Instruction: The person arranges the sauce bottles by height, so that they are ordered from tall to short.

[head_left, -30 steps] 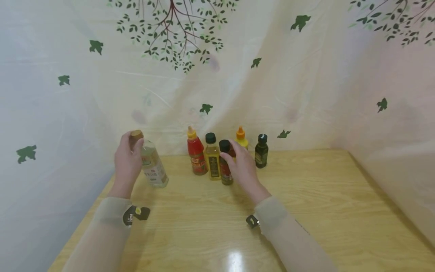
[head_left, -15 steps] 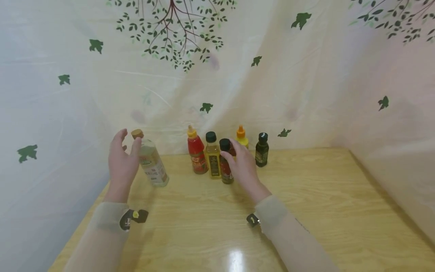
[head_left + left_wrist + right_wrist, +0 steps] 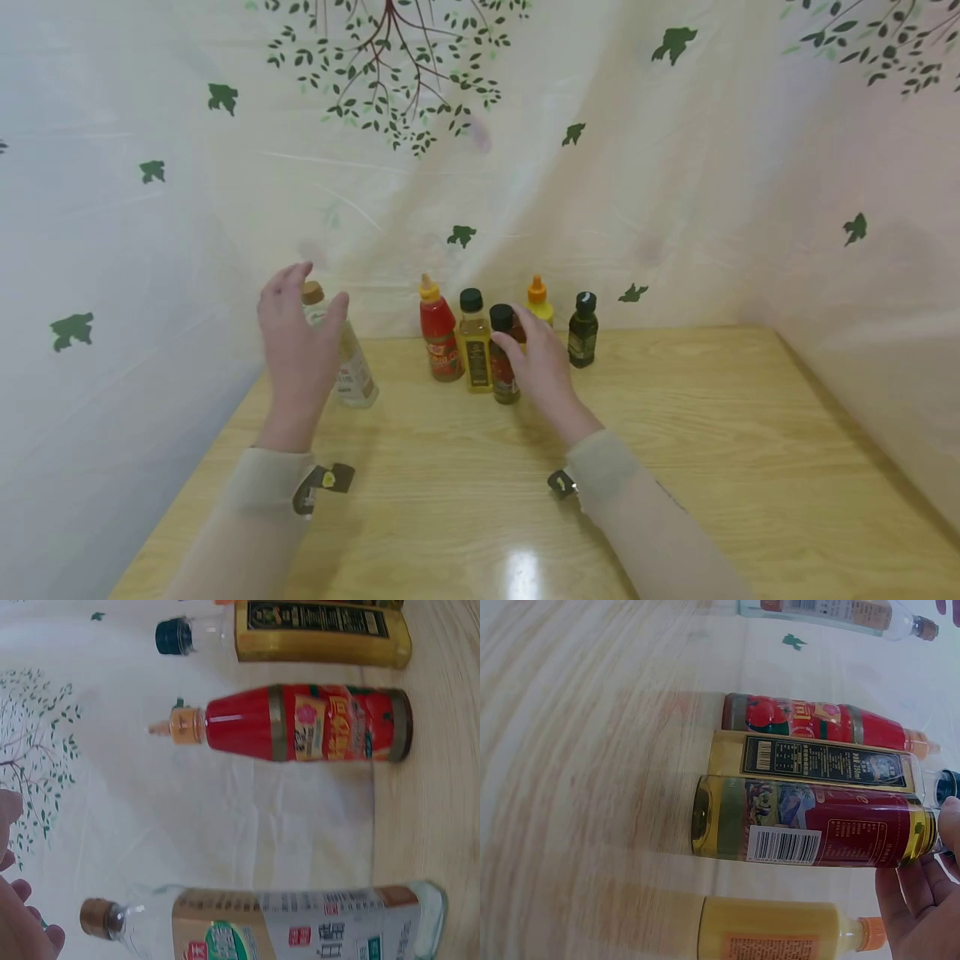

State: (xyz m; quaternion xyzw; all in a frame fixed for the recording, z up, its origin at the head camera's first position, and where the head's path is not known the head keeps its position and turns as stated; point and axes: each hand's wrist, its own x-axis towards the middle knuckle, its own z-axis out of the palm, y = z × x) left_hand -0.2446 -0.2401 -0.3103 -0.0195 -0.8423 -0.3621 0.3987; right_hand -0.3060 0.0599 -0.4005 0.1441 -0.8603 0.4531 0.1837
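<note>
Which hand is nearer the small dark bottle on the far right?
Right. The right hand holds the red-labelled bottle, left of the dark bottle; the left hand is farther left, by the clear bottle.

L grip (image 3: 302, 367) off cap (image 3: 312, 292), now in front of clear btl (image 3: 352, 354)

1 sec ago L grip held the brown cap; ½ sec ago it'd let go & sat just L of it. Now it's shifted R & up, overlapping btl in head view: fingers (image 3: 276, 287) rise past cap's L side, thumb (image 3: 335, 321) is R of cap, apart from it. Upper label (image 3: 349, 382), prev. in view, is now mostly hidden behind grip. L sleeve (image 3: 251, 517) & wrist strap (image 3: 305, 493) slid R too. Head cam swung a bit L: prints on backdrop (image 3: 750, 167) sit slightly further R, & a dk scrap of print (image 3: 2, 147) has come in at L edge.
</note>
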